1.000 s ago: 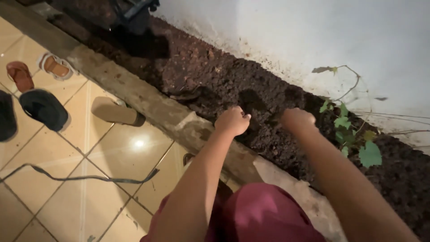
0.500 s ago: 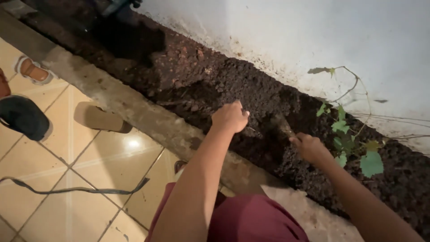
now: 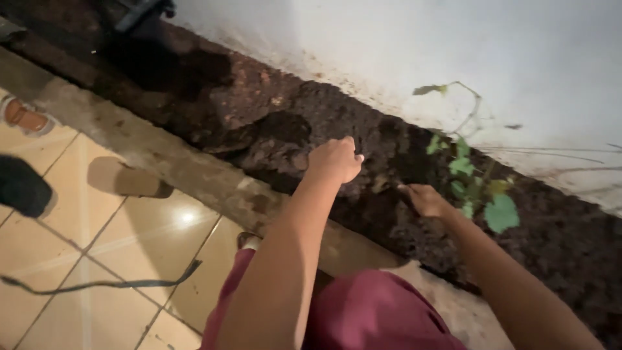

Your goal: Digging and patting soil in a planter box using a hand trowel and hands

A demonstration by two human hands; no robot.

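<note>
My left hand [image 3: 335,160] hovers as a loose fist over the dark soil bed [image 3: 285,129], fingers curled; whether it holds soil I cannot tell. My right hand [image 3: 424,199] is down in the soil just left of a small green-leaved plant [image 3: 479,185], its fingers pressed into the dirt and partly hidden. The bed runs diagonally between a concrete curb [image 3: 162,155] and a white wall [image 3: 421,52]. My knee in maroon cloth [image 3: 376,311] rests at the curb.
Tan floor tiles [image 3: 97,246] lie left of the curb, with a beige sandal [image 3: 126,179], a dark shoe [image 3: 23,188], an orange sandal [image 3: 23,115] and a dark strap [image 3: 110,283] on them. A dark object [image 3: 139,16] stands at the bed's far end.
My right hand has dropped from above the soil into it, beside the plant. My left hand stays a fist over the bed. The view has shifted slightly.
</note>
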